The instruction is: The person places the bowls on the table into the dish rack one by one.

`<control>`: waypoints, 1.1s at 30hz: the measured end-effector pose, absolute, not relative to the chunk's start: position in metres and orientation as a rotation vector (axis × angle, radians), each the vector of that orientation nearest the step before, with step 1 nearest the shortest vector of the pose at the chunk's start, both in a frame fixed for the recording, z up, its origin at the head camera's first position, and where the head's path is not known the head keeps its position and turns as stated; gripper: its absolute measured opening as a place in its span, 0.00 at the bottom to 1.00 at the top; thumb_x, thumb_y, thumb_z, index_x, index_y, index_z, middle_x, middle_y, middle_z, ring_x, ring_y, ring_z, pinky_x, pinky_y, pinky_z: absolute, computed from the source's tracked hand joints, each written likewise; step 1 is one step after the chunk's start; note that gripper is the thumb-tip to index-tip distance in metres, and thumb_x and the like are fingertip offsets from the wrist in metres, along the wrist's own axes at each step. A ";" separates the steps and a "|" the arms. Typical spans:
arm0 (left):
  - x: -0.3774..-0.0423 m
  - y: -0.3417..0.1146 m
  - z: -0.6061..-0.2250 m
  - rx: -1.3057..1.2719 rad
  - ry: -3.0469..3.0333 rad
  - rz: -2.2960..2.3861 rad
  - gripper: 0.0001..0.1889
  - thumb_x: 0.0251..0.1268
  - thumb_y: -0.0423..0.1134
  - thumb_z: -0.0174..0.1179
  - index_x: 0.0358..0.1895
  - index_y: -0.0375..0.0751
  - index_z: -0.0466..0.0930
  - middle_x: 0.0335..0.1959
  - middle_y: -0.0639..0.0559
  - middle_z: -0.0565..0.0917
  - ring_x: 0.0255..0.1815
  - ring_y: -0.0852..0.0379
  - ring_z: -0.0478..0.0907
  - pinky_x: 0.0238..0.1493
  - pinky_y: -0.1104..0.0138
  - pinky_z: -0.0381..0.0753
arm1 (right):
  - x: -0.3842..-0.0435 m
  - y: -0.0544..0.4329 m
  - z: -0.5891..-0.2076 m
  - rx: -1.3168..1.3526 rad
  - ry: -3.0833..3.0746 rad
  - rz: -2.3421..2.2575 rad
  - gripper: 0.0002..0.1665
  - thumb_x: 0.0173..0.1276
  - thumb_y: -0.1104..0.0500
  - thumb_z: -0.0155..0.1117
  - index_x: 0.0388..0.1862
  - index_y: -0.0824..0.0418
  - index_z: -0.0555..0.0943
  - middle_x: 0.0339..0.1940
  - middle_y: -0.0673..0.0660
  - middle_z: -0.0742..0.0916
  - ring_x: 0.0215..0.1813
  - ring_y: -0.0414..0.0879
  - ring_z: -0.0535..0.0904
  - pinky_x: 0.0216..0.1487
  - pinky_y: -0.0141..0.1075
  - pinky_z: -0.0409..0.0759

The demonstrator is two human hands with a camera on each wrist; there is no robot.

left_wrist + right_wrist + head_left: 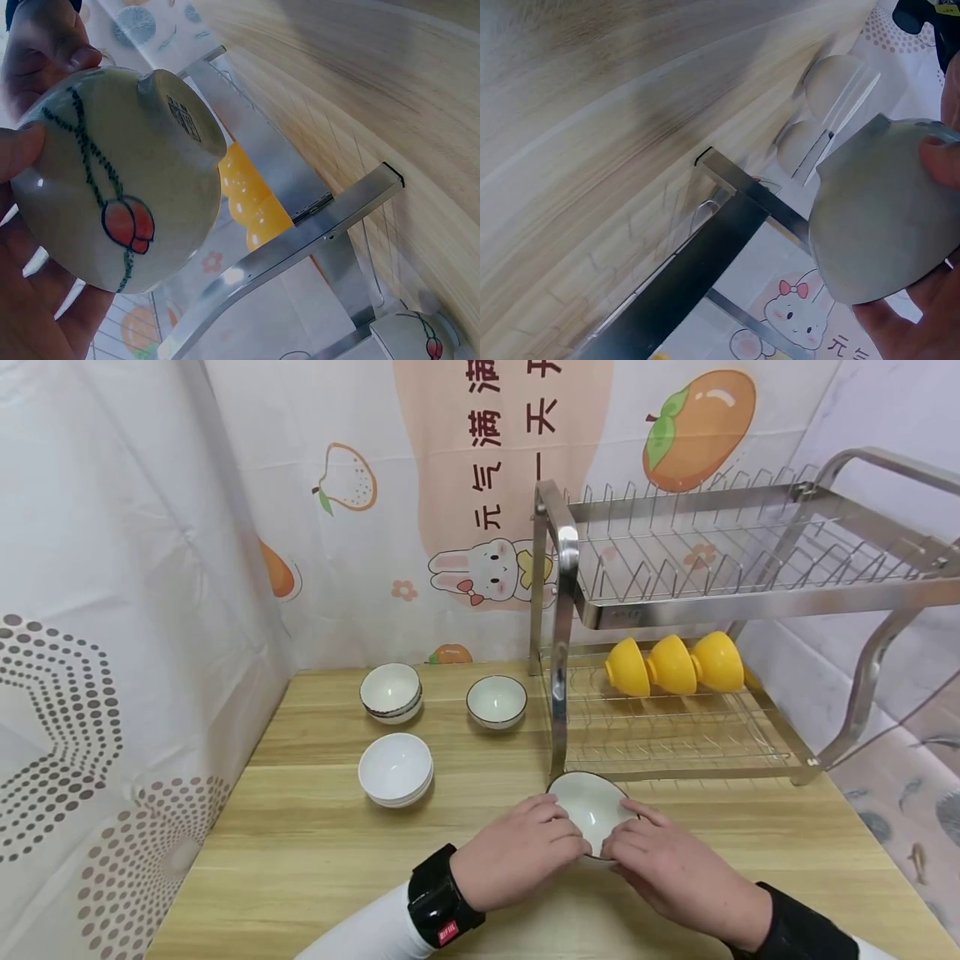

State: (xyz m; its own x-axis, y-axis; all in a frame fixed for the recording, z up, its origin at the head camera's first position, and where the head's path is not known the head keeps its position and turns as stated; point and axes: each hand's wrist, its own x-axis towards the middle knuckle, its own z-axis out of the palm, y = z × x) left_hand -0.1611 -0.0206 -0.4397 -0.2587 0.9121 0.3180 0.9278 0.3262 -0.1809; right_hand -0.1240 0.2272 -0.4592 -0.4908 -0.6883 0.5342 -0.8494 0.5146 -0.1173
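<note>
The bowl (592, 810) sits tilted between both hands, lifted off the bench (300, 860) just in front of the dish rack (675, 727). The left hand (517, 852) has its grip curled round the near left rim, and the right hand (667, 860) clasps the right side. Three yellow bowls (671, 664) lean on the lower rack shelf. White bowls (395, 768) wait stacked, well to the left.
</note>
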 end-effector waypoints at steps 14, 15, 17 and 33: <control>-0.158 -0.008 -0.447 -1.334 -2.302 -0.256 0.38 0.66 0.64 0.57 0.76 0.55 0.61 0.78 0.47 0.55 0.75 0.47 0.57 0.73 0.54 0.60 | -0.159 0.250 -0.435 0.359 -2.678 1.381 0.25 0.73 0.58 0.62 0.63 0.71 0.73 0.57 0.70 0.81 0.56 0.57 0.80 0.48 0.44 0.84; -0.158 -0.006 -0.447 -1.330 -2.327 -0.257 0.39 0.66 0.65 0.56 0.77 0.55 0.60 0.78 0.47 0.54 0.76 0.47 0.57 0.73 0.54 0.61 | -0.167 0.252 -0.431 0.288 -2.662 1.530 0.28 0.75 0.56 0.60 0.65 0.73 0.70 0.58 0.70 0.81 0.55 0.52 0.79 0.49 0.39 0.83; -0.158 -0.002 -0.448 -1.332 -2.375 -0.246 0.39 0.66 0.67 0.54 0.77 0.57 0.59 0.79 0.49 0.53 0.76 0.47 0.55 0.72 0.52 0.62 | -0.184 0.258 -0.427 0.189 -2.603 1.806 0.33 0.78 0.52 0.55 0.70 0.75 0.64 0.64 0.72 0.76 0.57 0.46 0.76 0.50 0.31 0.79; -0.152 0.039 -0.471 -1.579 -2.500 0.095 0.42 0.64 0.77 0.39 0.79 0.66 0.52 0.78 0.57 0.57 0.75 0.51 0.55 0.74 0.54 0.57 | -0.281 0.259 -0.446 -0.004 -2.404 2.306 0.39 0.81 0.50 0.48 0.79 0.68 0.49 0.77 0.66 0.61 0.68 0.49 0.65 0.64 0.35 0.70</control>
